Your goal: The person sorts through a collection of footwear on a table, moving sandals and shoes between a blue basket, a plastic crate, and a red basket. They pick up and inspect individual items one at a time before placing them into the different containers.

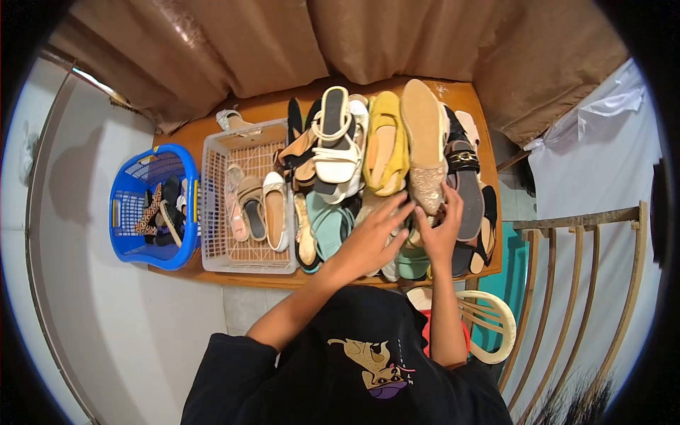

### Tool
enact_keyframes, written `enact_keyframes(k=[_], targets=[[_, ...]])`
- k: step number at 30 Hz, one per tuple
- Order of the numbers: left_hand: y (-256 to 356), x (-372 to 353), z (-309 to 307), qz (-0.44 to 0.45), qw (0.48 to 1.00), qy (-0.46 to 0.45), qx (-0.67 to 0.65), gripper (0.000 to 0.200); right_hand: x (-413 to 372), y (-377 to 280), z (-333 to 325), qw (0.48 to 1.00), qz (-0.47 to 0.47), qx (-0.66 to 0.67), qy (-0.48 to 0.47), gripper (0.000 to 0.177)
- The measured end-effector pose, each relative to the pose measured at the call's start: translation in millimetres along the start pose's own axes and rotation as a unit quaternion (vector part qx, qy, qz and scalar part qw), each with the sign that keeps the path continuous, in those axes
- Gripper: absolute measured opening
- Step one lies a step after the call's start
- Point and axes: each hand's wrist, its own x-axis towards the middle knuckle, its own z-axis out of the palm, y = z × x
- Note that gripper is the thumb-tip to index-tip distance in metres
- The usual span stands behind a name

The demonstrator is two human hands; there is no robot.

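A flat shoe with a gold glitter toe (427,185) lies on top of a pile of footwear, its tan sole facing up. The thumb and fingers of my right hand (440,228) close around its pointed toe. My left hand (379,235) is open, fingers apart, just left of that toe and below a yellow sandal (386,142). It appears to hold nothing. Further left lie a white strappy sandal (334,159) and a mint-green shoe (328,228). Right of the glitter shoe is a dark sandal with a gold buckle (465,191).
A white plastic basket (212,258) with several shoes stands on the wooden table (188,133). A blue basket (188,248) with more footwear is at the far left. Brown curtains (269,42) hang behind. A cream chair (503,322) and a wooden rack (574,283) stand at right.
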Motion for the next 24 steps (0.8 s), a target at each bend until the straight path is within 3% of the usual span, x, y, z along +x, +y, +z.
enact_keyframes(k=[2,3,5,8,10,14,20,24], targets=[[-11,-42,-9,-0.031,0.998,-0.039,-0.046,0.043,-8,-12,4,1.000,0.015,0.014,-0.002,0.061],[-16,-63,-16,-0.062,0.991,-0.081,-0.092,0.038,-16,-17,7,0.998,-0.005,-0.054,0.043,0.058],[-19,-98,-33,-0.079,0.991,-0.045,-0.103,0.033,-31,-24,17,0.981,-0.062,-0.146,0.110,0.049],[-44,-143,-55,-0.106,0.988,0.029,-0.110,0.026,-56,-47,42,0.972,-0.136,-0.160,0.107,0.044],[-57,-164,-77,-0.128,0.981,0.110,-0.099,0.024,-74,-65,70,0.980,-0.136,-0.127,0.069,0.042],[-86,-201,-122,-0.142,0.975,0.159,-0.055,0.023,-111,-110,140,0.983,-0.174,-0.056,-0.014,0.030],[-148,-252,-177,-0.178,0.972,0.150,0.028,0.024,-170,-142,230,0.970,-0.103,0.027,-0.217,0.025],[-177,-277,-200,-0.192,0.971,0.142,0.017,0.024,-198,-136,264,0.962,-0.103,-0.009,-0.253,0.025]])
